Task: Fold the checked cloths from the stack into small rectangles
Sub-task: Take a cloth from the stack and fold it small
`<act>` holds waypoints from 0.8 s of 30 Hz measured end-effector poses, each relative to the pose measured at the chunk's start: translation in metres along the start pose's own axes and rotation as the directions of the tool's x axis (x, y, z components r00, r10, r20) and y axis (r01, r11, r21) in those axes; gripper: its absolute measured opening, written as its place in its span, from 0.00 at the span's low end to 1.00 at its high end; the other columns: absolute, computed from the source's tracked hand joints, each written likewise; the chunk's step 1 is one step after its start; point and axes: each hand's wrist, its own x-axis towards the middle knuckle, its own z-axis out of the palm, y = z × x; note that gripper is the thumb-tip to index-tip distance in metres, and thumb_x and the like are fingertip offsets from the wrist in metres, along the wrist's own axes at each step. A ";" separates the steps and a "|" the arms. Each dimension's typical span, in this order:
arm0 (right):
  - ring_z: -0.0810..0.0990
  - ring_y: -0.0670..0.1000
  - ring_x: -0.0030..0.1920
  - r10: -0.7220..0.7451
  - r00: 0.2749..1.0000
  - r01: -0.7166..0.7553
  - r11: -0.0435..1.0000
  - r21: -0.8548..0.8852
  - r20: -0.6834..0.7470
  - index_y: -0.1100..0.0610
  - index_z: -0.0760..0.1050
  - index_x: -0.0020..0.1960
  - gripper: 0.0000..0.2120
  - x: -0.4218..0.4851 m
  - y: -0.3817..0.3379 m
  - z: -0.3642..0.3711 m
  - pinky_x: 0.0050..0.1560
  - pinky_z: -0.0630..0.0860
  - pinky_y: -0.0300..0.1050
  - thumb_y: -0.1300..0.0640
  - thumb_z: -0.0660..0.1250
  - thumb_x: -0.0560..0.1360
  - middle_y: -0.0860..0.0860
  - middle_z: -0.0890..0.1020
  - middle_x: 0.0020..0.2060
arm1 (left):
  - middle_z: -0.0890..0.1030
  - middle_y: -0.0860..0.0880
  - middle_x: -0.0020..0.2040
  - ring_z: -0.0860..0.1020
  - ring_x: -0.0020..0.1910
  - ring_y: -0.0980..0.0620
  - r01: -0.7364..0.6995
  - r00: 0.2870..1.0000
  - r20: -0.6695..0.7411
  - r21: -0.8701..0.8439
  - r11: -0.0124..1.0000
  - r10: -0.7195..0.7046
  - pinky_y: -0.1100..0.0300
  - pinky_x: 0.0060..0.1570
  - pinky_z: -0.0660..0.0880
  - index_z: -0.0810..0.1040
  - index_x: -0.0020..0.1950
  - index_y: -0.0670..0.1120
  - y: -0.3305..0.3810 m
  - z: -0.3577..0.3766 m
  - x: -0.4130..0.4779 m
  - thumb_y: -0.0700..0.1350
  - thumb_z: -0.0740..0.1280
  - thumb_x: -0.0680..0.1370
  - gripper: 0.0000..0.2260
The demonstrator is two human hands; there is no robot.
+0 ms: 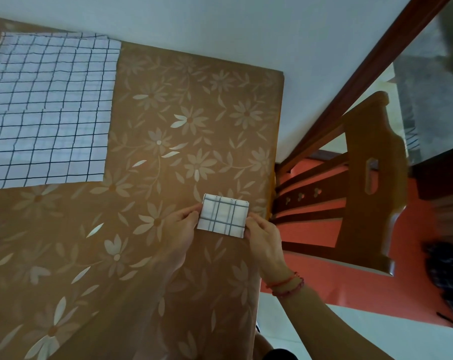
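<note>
Pinched at both sides by the left hand (180,226) and right hand (263,236), one checked cloth (222,216) is already folded small at lower centre, while the stack (46,107) at upper left is left unfolded.

The small cloth (222,216) is white with dark lines, folded into a little rectangle. The stack of checked cloths (48,107) lies flat and unfolded, well apart, far left.

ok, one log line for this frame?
left hand: pinches left edge of small folded white checked cloth | right hand: pinches its right edge | stack of flat checked cloths: far-left on brown floral tablecloth
</note>
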 end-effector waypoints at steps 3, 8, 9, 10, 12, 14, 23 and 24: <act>0.85 0.48 0.48 0.005 1.000 -0.005 1.000 0.022 -0.007 0.53 0.83 0.52 0.15 0.001 0.001 0.000 0.50 0.82 0.46 0.59 0.57 0.82 0.49 0.87 0.45 | 0.84 0.54 0.48 0.82 0.46 0.60 0.003 1.000 0.002 -0.001 1.000 -0.003 0.70 0.39 0.75 0.83 0.53 0.48 0.001 0.000 -0.001 0.36 0.59 0.82 0.13; 0.84 0.55 0.51 0.009 1.000 -0.009 1.000 -0.016 -0.019 0.55 0.83 0.48 0.14 0.007 0.005 0.000 0.55 0.80 0.58 0.55 0.58 0.80 0.53 0.86 0.45 | 0.85 0.56 0.43 0.83 0.44 0.61 0.003 1.000 0.017 -0.009 1.000 -0.003 0.71 0.37 0.76 0.83 0.48 0.51 0.002 0.000 -0.005 0.35 0.58 0.82 0.17; 0.84 0.55 0.51 0.012 1.000 -0.012 1.000 -0.021 -0.024 0.55 0.83 0.48 0.14 0.008 0.005 0.000 0.55 0.80 0.59 0.55 0.59 0.80 0.53 0.86 0.45 | 0.86 0.55 0.44 0.83 0.45 0.61 0.003 1.000 0.016 -0.010 1.000 -0.003 0.70 0.37 0.76 0.83 0.47 0.52 0.002 0.000 -0.005 0.36 0.58 0.82 0.17; 0.84 0.55 0.50 0.019 0.999 -0.019 1.000 -0.014 -0.026 0.55 0.83 0.48 0.14 0.009 0.006 -0.001 0.55 0.80 0.58 0.55 0.59 0.80 0.52 0.86 0.45 | 0.86 0.55 0.45 0.83 0.44 0.61 0.007 1.000 0.014 -0.012 1.000 -0.007 0.70 0.37 0.76 0.84 0.48 0.51 0.003 0.000 -0.005 0.35 0.58 0.82 0.17; 0.84 0.54 0.50 0.023 0.999 -0.023 1.000 -0.004 -0.024 0.55 0.84 0.47 0.14 0.010 0.007 -0.001 0.55 0.80 0.57 0.57 0.59 0.81 0.52 0.86 0.44 | 0.85 0.55 0.44 0.83 0.43 0.61 0.010 1.000 0.011 -0.008 1.000 -0.010 0.70 0.36 0.76 0.83 0.51 0.49 0.002 0.000 -0.004 0.35 0.58 0.82 0.15; 0.85 0.53 0.49 0.018 1.000 -0.018 1.000 -0.006 -0.018 0.55 0.84 0.48 0.14 0.010 0.007 -0.001 0.55 0.80 0.57 0.57 0.59 0.81 0.52 0.86 0.44 | 0.85 0.56 0.42 0.82 0.42 0.62 0.002 1.000 0.009 -0.001 1.000 -0.002 0.71 0.36 0.76 0.83 0.51 0.48 0.001 0.000 -0.003 0.35 0.58 0.82 0.15; 0.85 0.54 0.49 0.017 1.000 -0.017 0.999 -0.028 0.001 0.56 0.83 0.48 0.14 0.010 0.005 -0.004 0.54 0.81 0.55 0.57 0.59 0.80 0.53 0.86 0.44 | 0.85 0.58 0.43 0.82 0.44 0.63 -0.014 1.000 0.015 0.033 0.999 0.014 0.71 0.37 0.75 0.84 0.50 0.50 -0.004 0.000 0.000 0.36 0.58 0.81 0.16; 0.84 0.55 0.48 0.012 1.000 -0.012 0.999 -0.047 0.000 0.58 0.83 0.47 0.13 0.009 0.004 -0.004 0.53 0.81 0.56 0.55 0.60 0.79 0.55 0.85 0.44 | 0.85 0.57 0.43 0.82 0.44 0.63 -0.016 1.000 0.010 0.040 0.999 0.016 0.71 0.38 0.75 0.84 0.50 0.50 -0.004 -0.001 0.000 0.36 0.58 0.82 0.16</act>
